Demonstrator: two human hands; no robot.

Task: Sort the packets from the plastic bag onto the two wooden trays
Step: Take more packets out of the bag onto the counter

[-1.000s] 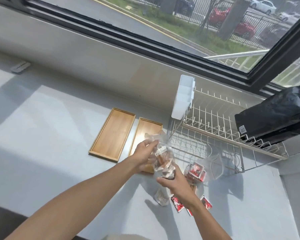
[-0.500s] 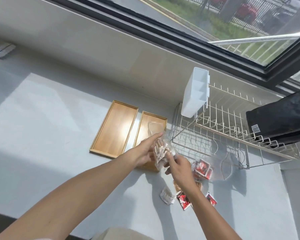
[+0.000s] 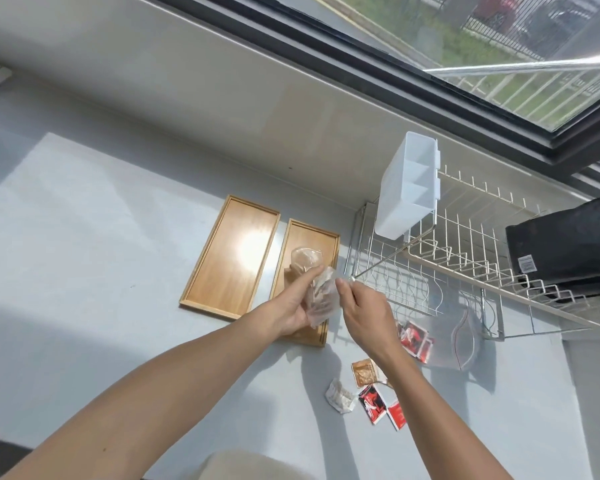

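Grey counter (image 3: 84, 271) by window | left hand (image 3: 293, 306) holds soft, light clear packets (image 3: 321, 296) over right tray (image 3: 309, 237), mid frame | right hand (image 3: 364, 311) pinches their edge | slippery: take by edges | left tray (image 3: 229, 258) bare

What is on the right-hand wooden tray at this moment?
One clear packet with pale brown contents lies on the right tray. The left hand holds a clear bundle of packets above the tray's near half, so what lies beneath them is hidden.
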